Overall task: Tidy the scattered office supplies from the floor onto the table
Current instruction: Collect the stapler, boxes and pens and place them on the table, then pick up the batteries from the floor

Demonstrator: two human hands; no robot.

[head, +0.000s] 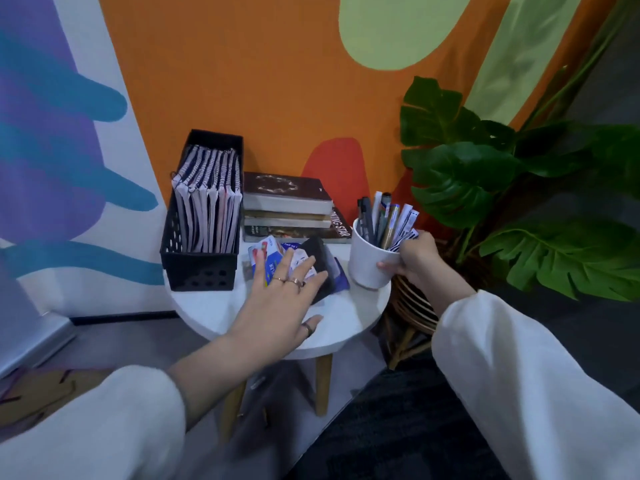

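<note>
A small round white table carries the supplies. My left hand lies flat with spread fingers on a loose pile of cards and a black wallet-like item at the table's middle. My right hand grips the side of a white cup full of pens and markers at the table's right edge. A black basket packed with upright notebooks stands at the left. A stack of books lies at the back.
A large green plant in a wicker stand crowds the table's right side. An orange painted wall stands right behind. Grey floor and dark carpet lie below. Something brown with purple marks lies on the floor at lower left.
</note>
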